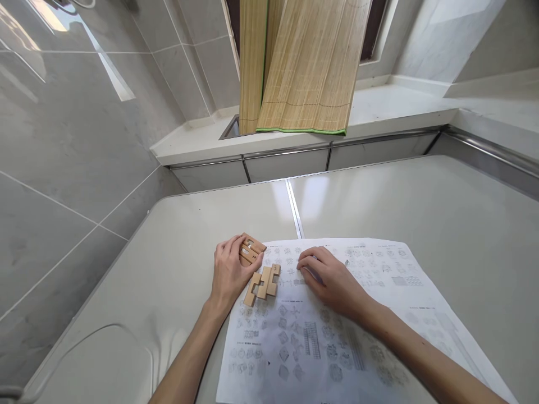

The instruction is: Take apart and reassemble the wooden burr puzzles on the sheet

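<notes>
Left hand (231, 273) pinches notched wooden pieces (251, 250), mid-desk (421, 196) toward the near edge. Joined wooden block (263, 283) rests beside it. Right hand (332, 279), fingers together, lies flat on the diagram sheet (379, 292), seemingly to steady it.

left hand (229, 272) holds wooden block (251, 248) | right hand (330, 280) flat on printed sheet (357, 314) | notched pieces (263, 283) between

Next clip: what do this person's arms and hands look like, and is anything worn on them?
The left hand and right hand are bare: no gloves, and no ring, watch or bracelet shows. The forearms are uncovered down to the picture's lower edge; no sleeve is in view.
</notes>
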Motion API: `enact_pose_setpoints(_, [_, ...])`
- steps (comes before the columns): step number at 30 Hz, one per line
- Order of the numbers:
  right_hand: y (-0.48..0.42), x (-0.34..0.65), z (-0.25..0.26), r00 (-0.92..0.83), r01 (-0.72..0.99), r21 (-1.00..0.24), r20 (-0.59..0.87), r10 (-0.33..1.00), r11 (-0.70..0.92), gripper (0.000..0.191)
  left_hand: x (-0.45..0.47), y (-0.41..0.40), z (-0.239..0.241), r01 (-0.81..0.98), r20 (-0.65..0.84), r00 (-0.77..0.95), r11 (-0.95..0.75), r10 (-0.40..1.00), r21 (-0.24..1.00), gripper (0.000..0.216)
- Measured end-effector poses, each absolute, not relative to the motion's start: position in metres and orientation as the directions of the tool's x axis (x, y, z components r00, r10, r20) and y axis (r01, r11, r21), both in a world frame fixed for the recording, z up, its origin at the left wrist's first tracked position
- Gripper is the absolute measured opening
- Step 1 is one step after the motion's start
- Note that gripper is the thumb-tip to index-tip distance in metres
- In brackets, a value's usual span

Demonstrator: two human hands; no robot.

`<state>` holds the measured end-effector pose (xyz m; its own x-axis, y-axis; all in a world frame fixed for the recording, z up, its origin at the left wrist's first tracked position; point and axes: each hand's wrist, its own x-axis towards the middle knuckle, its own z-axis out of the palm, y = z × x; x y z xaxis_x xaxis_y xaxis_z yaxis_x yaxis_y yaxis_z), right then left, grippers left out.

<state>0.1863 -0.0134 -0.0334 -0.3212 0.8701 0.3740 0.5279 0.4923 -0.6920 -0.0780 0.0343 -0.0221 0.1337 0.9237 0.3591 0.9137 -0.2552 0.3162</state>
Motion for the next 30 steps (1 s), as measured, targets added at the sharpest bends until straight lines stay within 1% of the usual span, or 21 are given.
enact_pose_setpoints(5, [-0.014,0.187,-0.031,-0.322,0.530,-0.691,0.372,0.871,0.491,0.019,-0.077,0.034,-0.019,0.911,0.386,0.128,-0.262,0.914,0.319,0.053])
enact_pose_setpoints(8, [-0.014,0.187,-0.030,-0.321,0.533,-0.690,0.371,0.872,0.490,0.019,-0.077,0.034,-0.015,0.895,0.382,0.105,-0.254,0.918,0.365,0.054])
enact_pose_setpoints(13, [-0.014,0.186,-0.031,-0.318,0.533,-0.692,0.368,0.874,0.486,0.020,-0.078,0.034,-0.008,0.872,0.388,0.008,-0.196,0.922,0.448,0.058])
enact_pose_setpoints(15, [-0.014,0.187,-0.031,-0.311,0.516,-0.711,0.364,0.878,0.478,0.019,-0.076,0.033,-0.006,0.852,0.435,0.003,-0.230,0.900,0.471,0.055])
enact_pose_setpoints(17, [-0.014,0.187,-0.028,-0.291,0.466,-0.767,0.338,0.895,0.442,0.017,-0.073,0.030,-0.003,0.827,0.496,0.034,-0.303,0.868,0.473,0.052])
enact_pose_setpoints(19, [-0.014,0.187,-0.024,-0.256,0.367,-0.863,0.266,0.930,0.347,0.016,-0.068,0.026,0.000,0.803,0.551,0.099,-0.394,0.828,0.447,0.055])
enact_pose_setpoints(20, [-0.014,0.188,-0.021,-0.243,0.294,-0.916,0.204,0.948,0.273,0.016,-0.066,0.023,0.002,0.787,0.576,0.142,-0.445,0.805,0.427,0.058])
enact_pose_setpoints(22, [-0.014,0.189,-0.016,-0.257,0.109,-0.990,0.054,0.965,0.085,0.020,-0.060,0.017,0.006,0.743,0.622,0.236,-0.551,0.746,0.379,0.067])
enact_pose_setpoints(23, [-0.013,0.189,-0.015,-0.286,0.009,-1.000,-0.016,0.958,-0.014,0.024,-0.057,0.014,0.007,0.720,0.642,0.277,-0.597,0.715,0.354,0.072])
enact_pose_setpoints(25, [-0.012,0.189,-0.014,-0.362,-0.187,-0.965,-0.105,0.926,-0.182,0.038,-0.050,0.009,0.009,0.672,0.659,0.347,-0.667,0.667,0.322,0.082])
enact_pose_setpoints(27, [-0.011,0.188,-0.016,-0.453,-0.349,-0.886,-0.124,0.883,-0.304,0.051,-0.042,0.003,0.011,0.616,0.662,0.398,-0.720,0.635,0.321,0.090])
enact_pose_setpoints(28, [-0.011,0.187,-0.017,-0.499,-0.401,-0.846,-0.118,0.858,-0.350,0.054,-0.039,0.000,0.011,0.587,0.662,0.420,-0.742,0.621,0.324,0.091])
enact_pose_setpoints(30, [-0.013,0.185,-0.018,-0.579,-0.444,-0.793,-0.102,0.809,-0.417,0.052,-0.031,-0.005,0.011,0.527,0.660,0.463,-0.783,0.592,0.332,0.093])
